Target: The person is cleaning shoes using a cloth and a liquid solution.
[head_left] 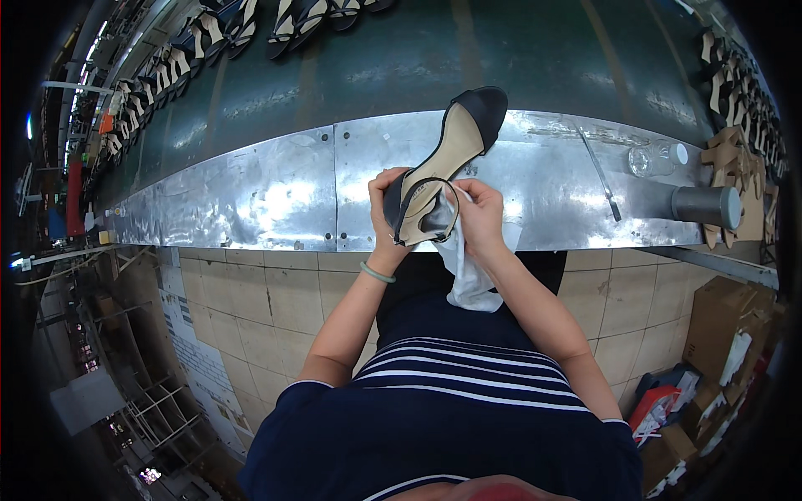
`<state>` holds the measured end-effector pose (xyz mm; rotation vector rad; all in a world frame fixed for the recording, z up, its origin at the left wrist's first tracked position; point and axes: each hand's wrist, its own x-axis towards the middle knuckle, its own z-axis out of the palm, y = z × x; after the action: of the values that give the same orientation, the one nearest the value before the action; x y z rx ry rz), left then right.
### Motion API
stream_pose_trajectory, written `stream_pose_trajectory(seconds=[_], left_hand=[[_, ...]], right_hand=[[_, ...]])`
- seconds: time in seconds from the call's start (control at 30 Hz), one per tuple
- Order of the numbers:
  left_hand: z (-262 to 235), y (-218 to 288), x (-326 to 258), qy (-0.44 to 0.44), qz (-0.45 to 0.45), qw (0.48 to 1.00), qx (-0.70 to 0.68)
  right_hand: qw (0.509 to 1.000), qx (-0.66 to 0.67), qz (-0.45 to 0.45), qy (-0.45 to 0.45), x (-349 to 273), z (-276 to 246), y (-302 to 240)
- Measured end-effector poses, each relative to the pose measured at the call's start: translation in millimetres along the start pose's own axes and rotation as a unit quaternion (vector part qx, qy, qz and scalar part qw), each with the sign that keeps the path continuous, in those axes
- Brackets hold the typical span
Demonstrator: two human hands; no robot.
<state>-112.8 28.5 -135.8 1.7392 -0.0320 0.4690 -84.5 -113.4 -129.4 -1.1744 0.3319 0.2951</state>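
- One high-heeled sandal (451, 159), navy with a tan insole, is held over the near edge of the metal bench (259, 196); its toe points away toward the conveyor, its heel end sits between the hands.
- One left hand (386, 209) is closed around the heel end of the sandal from the left side, fingers wrapped behind it; a pale green bangle (377, 273) rings that wrist.
- One right hand (480, 219) is pinched shut on a white cloth (468, 267), pressing it against the sandal's heel cup and ankle strap; the rest of the cloth hangs down below the sandal toward the lap.
- To the right of the sandal on the bench lie one thin metal rod (600, 174), one clear plastic bottle (657, 157) on its side, and one grey cylinder (706, 206), also on its side.
- Beyond the sandal runs a dark green conveyor belt (468, 58); rows of sandals line its far left and far right, too many and too small to count.
- Below the sandal, beige tiles face the bench front; cardboard boxes (723, 326) stand low to the right.
- The sandal's heel itself is hidden behind the hands and cloth, and the picture's dark rim cuts off the room's edges.
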Motion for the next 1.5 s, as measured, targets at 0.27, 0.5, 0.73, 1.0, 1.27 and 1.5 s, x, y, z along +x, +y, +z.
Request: stream_pose_trajectory(seconds=[0.27, 0.5, 0.73, 1.0, 1.27, 1.5], left_hand=[[2, 10, 3, 0.004, 0.038, 0.999, -0.012], [0, 1, -1, -0.002, 0.017, 1.0, 0.008], [3, -5, -1, 0.014, 0.034, 0.999, -0.017], [-1, -2, -2, 0.005, 0.018, 1.0, -0.003], [2, -4, -2, 0.014, 0.006, 1.0, -0.015], [0, -2, 0, 0.008, 0.013, 1.0, -0.013]], right_hand=[[0.999, 0.021, -0.014, 0.033, -2, 8, -3], [0.996, 0.039, 0.022, 0.078, 8, 7, -4], [0.999, 0.018, 0.023, 0.016, 0, 5, -6], [0.994, 0.077, 0.075, 0.021, 3, 2, -13], [0.998, 0.031, 0.053, 0.005, 2, 1, -7], [0.994, 0.071, 0.077, 0.04, 8, 3, -17]])
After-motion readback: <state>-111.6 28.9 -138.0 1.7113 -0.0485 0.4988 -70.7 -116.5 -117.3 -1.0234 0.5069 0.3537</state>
